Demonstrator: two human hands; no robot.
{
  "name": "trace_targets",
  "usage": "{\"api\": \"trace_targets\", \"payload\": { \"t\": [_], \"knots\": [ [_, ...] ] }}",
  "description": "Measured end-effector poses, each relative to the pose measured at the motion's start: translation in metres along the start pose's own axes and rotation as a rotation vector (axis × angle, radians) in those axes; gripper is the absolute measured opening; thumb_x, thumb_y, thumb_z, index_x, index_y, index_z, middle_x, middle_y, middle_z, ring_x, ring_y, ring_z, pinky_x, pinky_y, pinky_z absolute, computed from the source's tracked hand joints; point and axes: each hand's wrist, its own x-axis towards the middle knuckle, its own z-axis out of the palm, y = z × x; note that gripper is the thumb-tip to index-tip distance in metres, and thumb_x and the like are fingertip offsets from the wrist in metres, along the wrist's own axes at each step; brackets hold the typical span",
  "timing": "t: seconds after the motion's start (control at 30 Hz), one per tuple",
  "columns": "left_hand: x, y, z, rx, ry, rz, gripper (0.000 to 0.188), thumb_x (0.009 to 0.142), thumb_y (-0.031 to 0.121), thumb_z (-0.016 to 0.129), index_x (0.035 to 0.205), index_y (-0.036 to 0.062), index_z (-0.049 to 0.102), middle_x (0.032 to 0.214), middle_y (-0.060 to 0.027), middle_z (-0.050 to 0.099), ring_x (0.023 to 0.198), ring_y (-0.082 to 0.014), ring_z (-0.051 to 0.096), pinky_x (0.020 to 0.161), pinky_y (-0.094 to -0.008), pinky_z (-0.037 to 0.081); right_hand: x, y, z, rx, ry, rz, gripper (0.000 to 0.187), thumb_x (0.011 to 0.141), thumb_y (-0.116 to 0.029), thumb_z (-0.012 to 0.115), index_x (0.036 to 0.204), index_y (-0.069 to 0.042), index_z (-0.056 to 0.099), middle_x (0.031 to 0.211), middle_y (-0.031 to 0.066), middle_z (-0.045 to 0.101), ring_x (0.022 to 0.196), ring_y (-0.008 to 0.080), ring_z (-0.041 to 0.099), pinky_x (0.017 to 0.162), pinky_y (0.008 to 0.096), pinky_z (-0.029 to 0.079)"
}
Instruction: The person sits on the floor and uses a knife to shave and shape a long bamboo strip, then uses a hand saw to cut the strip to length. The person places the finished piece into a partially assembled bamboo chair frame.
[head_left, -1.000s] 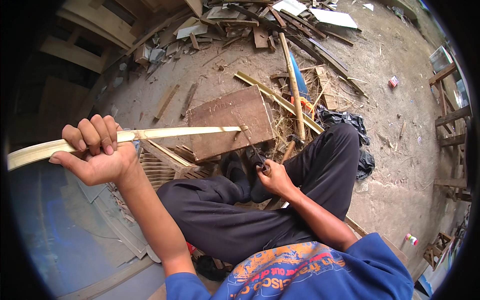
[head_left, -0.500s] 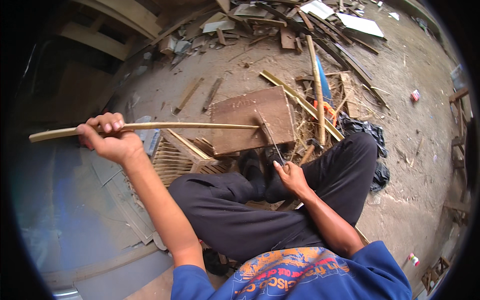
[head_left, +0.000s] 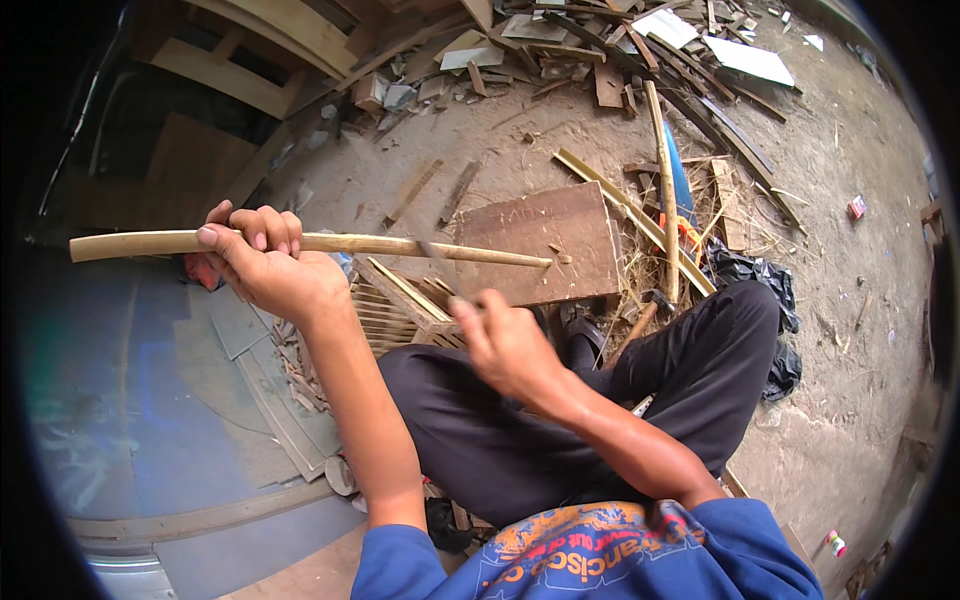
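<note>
Fingers (head_left: 276, 229) curled: left hand (head_left: 280, 275), strip (head_left: 375, 244); right hand (head_left: 515, 347), knife (head_left: 438, 267).

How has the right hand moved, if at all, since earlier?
Yes. The right hand moved left, from near the right end of the brown wooden board toward its left end.

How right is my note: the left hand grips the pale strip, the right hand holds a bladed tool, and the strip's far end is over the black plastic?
One slip: the head view shows the far end of the pale strip over the brown wooden block, not the black plastic. Otherwise right: the left hand grips the strip, the right hand holds a bladed tool.
</note>
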Motion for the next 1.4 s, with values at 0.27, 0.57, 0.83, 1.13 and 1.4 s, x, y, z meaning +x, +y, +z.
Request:
{"api": "trace_targets", "payload": {
  "t": [0.27, 0.57, 0.83, 1.13, 1.4],
  "knots": [
    [-0.009, 0.007, -0.003, -0.034, -0.095, 0.022, 0.037, 0.107, 0.044, 0.046, 0.097, 0.0091, 0.048, 0.065, 0.0043, 0.027, 0.052, -0.007, 0.023, 0.047, -0.0238, 0.021, -0.009, 0.029, 0.002, -0.081, 0.089, -0.078, 0.039, 0.102, -0.035, 0.056, 0.097, 0.004, 0.052, 0.065, 0.0281, 0.062, 0.063, 0.0515, 0.062, 0.057, 0.0588, 0.048],
    [-0.004, 0.002, -0.01, -0.085, -0.095, -0.023, 0.037, 0.107, 0.046, 0.047, 0.094, 0.0103, 0.048, 0.064, 0.004, 0.026, 0.052, -0.0077, 0.021, 0.047, -0.0243, 0.019, -0.033, 0.16, -0.038, -0.218, 0.15, 0.375, 0.06, 0.105, -0.046, 0.044, 0.093, 0.009, 0.062, 0.077, 0.0347, 0.064, 0.081, 0.0534, 0.065, 0.073, 0.0575, 0.05],
    [-0.008, 0.011, -0.009, -0.252, -0.161, -0.091, 0.049, 0.103, 0.053, 0.051, 0.074, 0.0149, 0.04, 0.061, 0.0044, 0.024, 0.05, -0.0084, 0.014, 0.045, -0.0254, 0.014, -0.026, 0.044, -0.028, -0.09, 0.036, 0.21, 0.057, 0.105, -0.045, 0.045, 0.09, 0.008, 0.06, 0.081, 0.0369, 0.064, 0.083, 0.0529, 0.066, 0.071, 0.0561, 0.05],
    [-0.03, 0.027, 0.013, -0.154, -0.095, -0.05, 0.052, 0.103, 0.058, 0.044, 0.072, 0.0183, 0.035, 0.056, 0.0064, 0.021, 0.046, -0.0067, 0.011, 0.043, -0.0259, 0.009, -0.021, -0.042, -0.016, -0.019, 0.025, -0.212, 0.033, 0.104, -0.026, 0.053, 0.093, 0.006, 0.053, 0.061, 0.0248, 0.06, 0.059, 0.0454, 0.063, 0.053, 0.0488, 0.048],
    [-0.032, 0.026, 0.007, -0.162, -0.1, -0.037, 0.052, 0.104, 0.058, 0.042, 0.072, 0.0186, 0.035, 0.054, 0.0065, 0.02, 0.046, -0.0067, 0.009, 0.042, -0.0259, 0.008, -0.022, 0.002, -0.022, -0.035, 0.015, -0.1, 0.038, 0.103, -0.032, 0.054, 0.092, 0.005, 0.052, 0.063, 0.0276, 0.062, 0.063, 0.0498, 0.063, 0.056, 0.0582, 0.049]
  ]
}}
